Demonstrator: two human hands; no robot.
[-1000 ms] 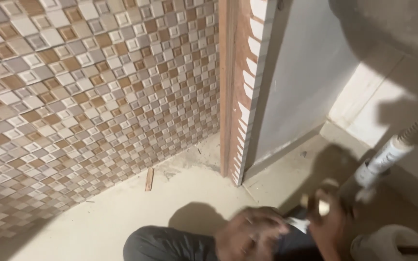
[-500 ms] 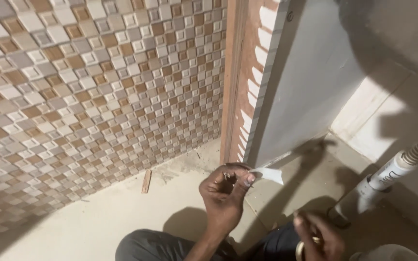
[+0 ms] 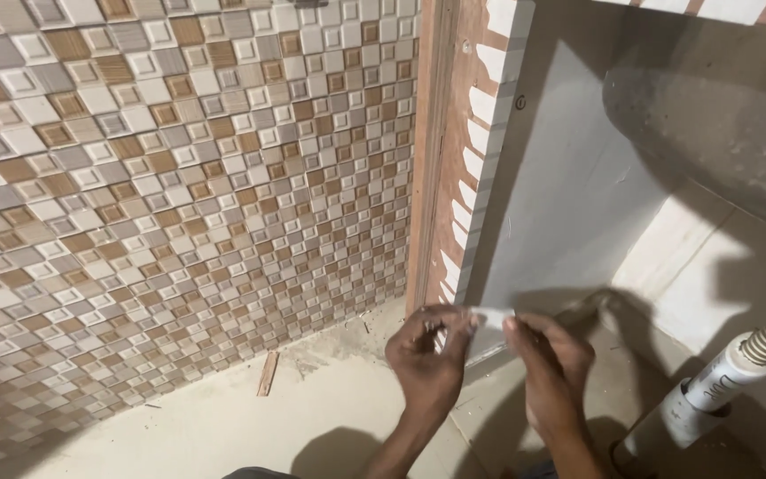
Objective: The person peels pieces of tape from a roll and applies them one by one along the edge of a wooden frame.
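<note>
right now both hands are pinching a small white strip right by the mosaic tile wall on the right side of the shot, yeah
Not quite. The left hand and right hand do pinch the white strip, but the mosaic wall is on the left of the shot. The head view shows a grey panel on the right.

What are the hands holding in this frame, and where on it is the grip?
A small white strip is pinched between both hands: the left hand at its left end, the right hand at its right end.

Dusty floor [image 3: 330, 417] w/ 1 small wood sliver [image 3: 267, 373] near tiled wall [image 3: 161, 204].
</note>
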